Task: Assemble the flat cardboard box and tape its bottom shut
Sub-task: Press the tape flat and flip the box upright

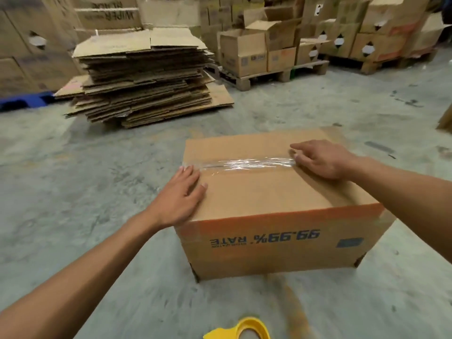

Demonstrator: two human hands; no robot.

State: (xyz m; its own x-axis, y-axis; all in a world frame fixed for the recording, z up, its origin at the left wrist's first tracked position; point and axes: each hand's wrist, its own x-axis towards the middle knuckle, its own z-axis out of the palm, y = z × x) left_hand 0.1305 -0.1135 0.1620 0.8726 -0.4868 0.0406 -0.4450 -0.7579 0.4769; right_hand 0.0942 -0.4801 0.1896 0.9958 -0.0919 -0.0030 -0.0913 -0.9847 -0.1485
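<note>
One box (pixel 276 206) stands on the concrete floor (pixel 73 192), its printing upside down, so the taped face on top is its bottom. One strip of clear tape (pixel 239 164) runs along the middle seam of that face.

Two bare hands rest on the box. The left hand (pixel 182 194) lies flat at the near left corner, fingers straight and close together, tips touching the tape's left end. The right hand (pixel 320 159) presses the tape's right end with fingers loosely curled, holding nothing.

One yellow tape dispenser (pixel 244 329) lies on the floor near the bottom edge, cut off by the frame.

Behind, one stack of flat cartons (pixel 144 79). Farther back, boxes on pallets (pixel 266 77), some open; their contents are hidden.
</note>
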